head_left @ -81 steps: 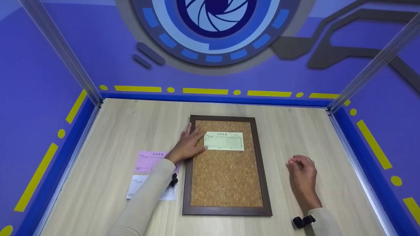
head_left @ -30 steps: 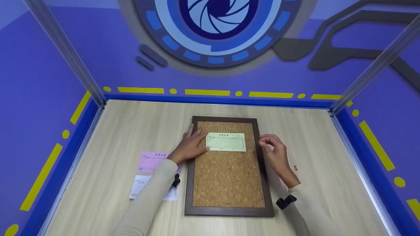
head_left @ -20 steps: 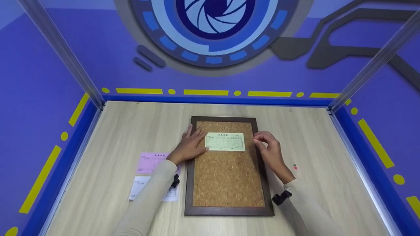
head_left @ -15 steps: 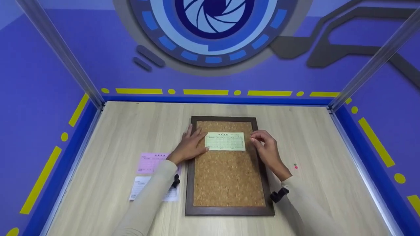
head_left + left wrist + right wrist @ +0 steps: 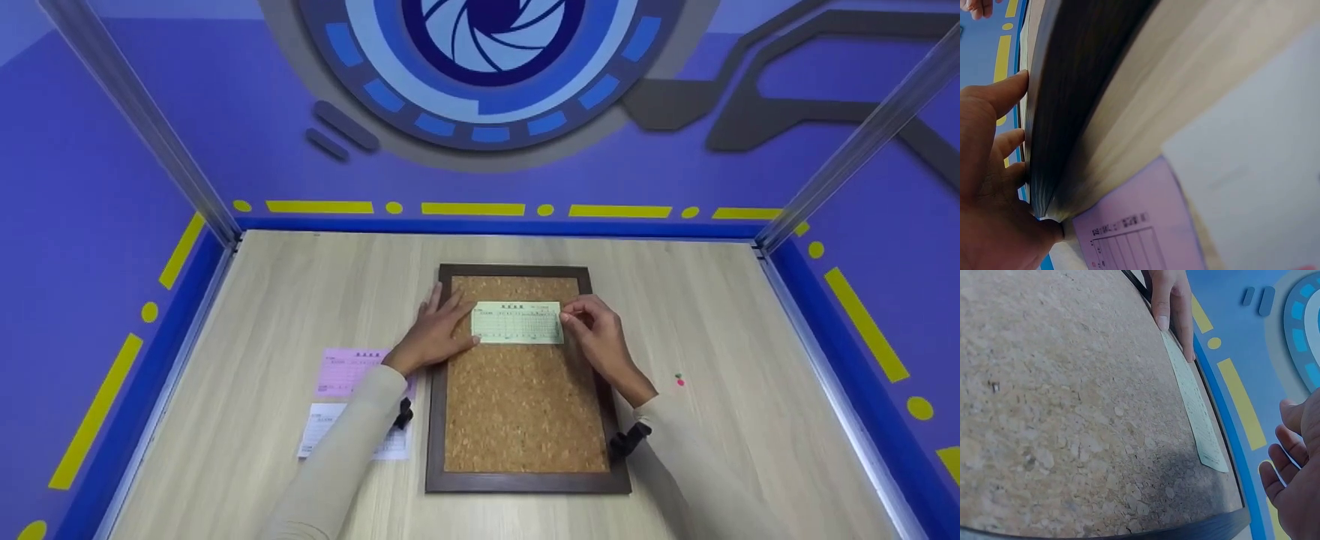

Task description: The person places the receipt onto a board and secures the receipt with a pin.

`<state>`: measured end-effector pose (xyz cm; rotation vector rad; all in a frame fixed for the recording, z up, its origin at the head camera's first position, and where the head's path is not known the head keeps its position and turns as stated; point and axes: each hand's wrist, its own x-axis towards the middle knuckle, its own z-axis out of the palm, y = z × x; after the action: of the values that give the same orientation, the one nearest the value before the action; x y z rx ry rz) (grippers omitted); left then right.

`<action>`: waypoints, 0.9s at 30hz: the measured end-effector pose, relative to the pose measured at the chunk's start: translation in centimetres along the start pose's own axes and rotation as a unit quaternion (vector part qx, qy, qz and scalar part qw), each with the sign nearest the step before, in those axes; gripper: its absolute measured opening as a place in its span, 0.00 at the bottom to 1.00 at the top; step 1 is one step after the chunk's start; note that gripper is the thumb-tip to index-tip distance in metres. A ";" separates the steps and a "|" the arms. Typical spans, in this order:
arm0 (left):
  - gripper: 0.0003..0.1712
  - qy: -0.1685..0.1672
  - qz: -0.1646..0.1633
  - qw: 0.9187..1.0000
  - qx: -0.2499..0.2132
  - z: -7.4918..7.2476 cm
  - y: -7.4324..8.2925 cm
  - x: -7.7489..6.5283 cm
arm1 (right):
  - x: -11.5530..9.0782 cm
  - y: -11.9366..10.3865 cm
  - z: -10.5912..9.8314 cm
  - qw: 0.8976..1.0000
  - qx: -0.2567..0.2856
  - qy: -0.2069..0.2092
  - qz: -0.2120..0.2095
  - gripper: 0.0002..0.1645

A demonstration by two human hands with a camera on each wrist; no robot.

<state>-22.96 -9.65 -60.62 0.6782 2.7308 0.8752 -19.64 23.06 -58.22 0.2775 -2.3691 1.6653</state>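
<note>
A cork board (image 5: 525,412) in a dark wooden frame lies on the table. On its upper part rests a pale green printed slip (image 5: 517,322). My left hand (image 5: 431,337) spans the frame's left edge, fingers spread, thumb and fingertips at the slip's left side. At the slip's upper right, my right hand (image 5: 601,337) brings thumb and forefinger together, pinching what looks like a small pushpin, mostly hidden. In the right wrist view the green slip (image 5: 1196,413) lies on the cork between both hands.
A pink slip (image 5: 345,371) and a white slip (image 5: 319,429) lie left of the board, partly under the left forearm. Tiny red and green pins (image 5: 679,380) sit on the table to the right. Blue walls (image 5: 97,187) enclose the table.
My right hand has moved left from the pins on the table, over the board's right frame, to the green slip's right edge. The left hand and the slip have stayed put.
</note>
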 end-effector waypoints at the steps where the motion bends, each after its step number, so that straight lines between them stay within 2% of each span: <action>1: 0.45 0.001 -0.001 1.000 -0.001 0.0 0.0 0.0 | 0.1 0.1 0.2 1.000 -0.002 0.001 -0.001 0.02; 7: 0.45 0.009 -0.005 1.000 -0.008 0.0 0.0 -0.2 | 0.5 0.8 0.8 1.000 -0.030 -0.006 0.005 0.03; 14: 0.44 0.006 0.006 1.000 -0.012 0.2 0.1 0.1 | 0.5 1.7 1.1 0.999 -0.013 -0.028 0.014 0.03; 20: 0.44 0.002 -0.001 1.000 -0.007 0.2 0.0 0.2 | 0.7 2.0 1.7 0.999 -0.010 -0.040 0.026 0.04; 27: 0.44 0.006 -0.001 1.000 -0.004 0.3 -0.2 0.1 | 1.1 2.2 2.5 1.000 0.003 -0.027 0.016 0.03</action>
<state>-23.04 -9.56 -60.97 0.6693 2.7370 0.8918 -21.49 21.43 -60.69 0.2886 -2.4208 1.6993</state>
